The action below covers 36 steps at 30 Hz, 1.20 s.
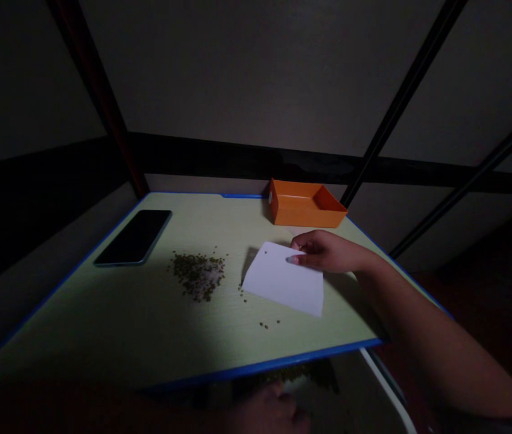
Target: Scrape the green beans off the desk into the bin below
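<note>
My right hand (323,252) pinches a piece of white paper (285,280) by its upper right edge, thumb on top, above the right part of the table. One small seed-like piece lies on the paper near its top left corner. To its left is a pile of small greenish seed-like pieces (190,274) mixed with white grains. Several loose pieces lie near the paper's lower left. My left hand (271,410) is below the table's front edge, dark and blurred. It is close to a dark green mass (303,371) that is too dim to name; its finger pose is unclear.
A black-screened phone (134,237) lies at the table's left. An orange open box (307,205) stands at the back right. The pale green table (115,322) has a blue rim, with a panelled wall (246,78) behind it. The light is dim.
</note>
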### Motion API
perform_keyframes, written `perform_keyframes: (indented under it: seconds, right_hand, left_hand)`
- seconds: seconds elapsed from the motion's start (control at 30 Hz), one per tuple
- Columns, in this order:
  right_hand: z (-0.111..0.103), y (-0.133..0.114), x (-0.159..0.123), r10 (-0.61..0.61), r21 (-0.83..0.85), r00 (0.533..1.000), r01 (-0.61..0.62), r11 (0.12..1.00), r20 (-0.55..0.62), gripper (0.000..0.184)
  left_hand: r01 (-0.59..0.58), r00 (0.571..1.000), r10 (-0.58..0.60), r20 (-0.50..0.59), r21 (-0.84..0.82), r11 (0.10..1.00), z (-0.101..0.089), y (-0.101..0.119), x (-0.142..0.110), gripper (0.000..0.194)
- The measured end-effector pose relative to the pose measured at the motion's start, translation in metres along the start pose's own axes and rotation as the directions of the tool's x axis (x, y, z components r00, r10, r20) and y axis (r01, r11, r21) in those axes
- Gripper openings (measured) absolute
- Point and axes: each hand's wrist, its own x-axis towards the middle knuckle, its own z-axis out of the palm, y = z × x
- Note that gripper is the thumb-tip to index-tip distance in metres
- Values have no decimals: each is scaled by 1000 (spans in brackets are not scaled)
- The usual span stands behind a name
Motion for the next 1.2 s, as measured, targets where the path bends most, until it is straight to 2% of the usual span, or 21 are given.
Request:
perform_keyframes:
  seconds: [0.23,0.57,0.83,1.0,1.2]
  right_hand:
    - [2,-6,-1,6,13,1000,-6,1000,-22,29]
    - [-1,-11,-3,45,-58,997,-49,997,-59,26]
    - [-6,-10,-4,100,-132,991,-111,985,-84,28]
    - [-11,-8,-5,144,-167,985,-159,973,-99,29]
    - [-8,-5,-2,129,-133,985,-143,981,-113,27]
  left_hand:
    - [0,1000,0,19,-35,999,-2,-1,-1,12]
    - [15,1000,-14,12,-48,999,8,1,-2,13]
    - [3,1000,-2,23,-49,999,-5,0,-2,16]
    - [14,999,-12,44,-45,999,-6,1,1,17]
    - [22,998,-20,51,-43,999,-8,2,1,10]
